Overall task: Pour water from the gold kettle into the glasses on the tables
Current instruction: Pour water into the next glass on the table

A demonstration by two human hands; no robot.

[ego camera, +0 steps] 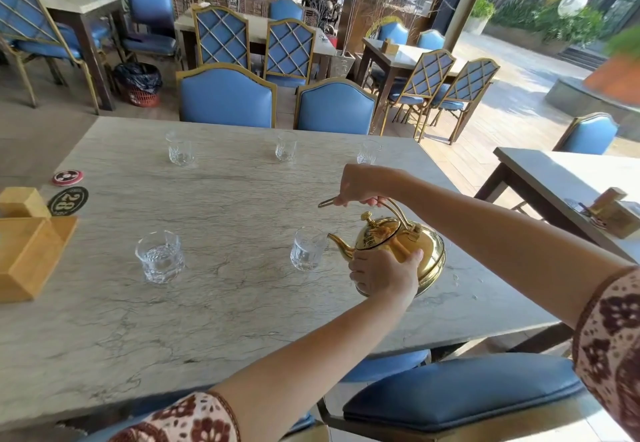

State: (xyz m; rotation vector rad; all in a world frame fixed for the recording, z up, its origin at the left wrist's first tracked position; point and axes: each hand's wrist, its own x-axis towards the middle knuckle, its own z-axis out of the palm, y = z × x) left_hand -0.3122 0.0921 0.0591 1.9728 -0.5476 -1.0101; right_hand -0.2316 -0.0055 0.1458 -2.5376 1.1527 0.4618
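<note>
Your only view comes from your head, looking forward and down over the near edge of the marble table (214, 320), close above it.

Gold kettle (405, 247): polished, mirror-glossy metal. Glasses (306, 249): clear cut glass. Table (225, 303): matt veined stone. Chair (460, 393): smooth blue upholstery.

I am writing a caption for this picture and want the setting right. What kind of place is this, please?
Most likely a restaurant or café with an open-air side. Many matching blue chairs stand around several stone-topped tables, a number disc reading 28 marks this table, and drinking glasses are set out.
</note>
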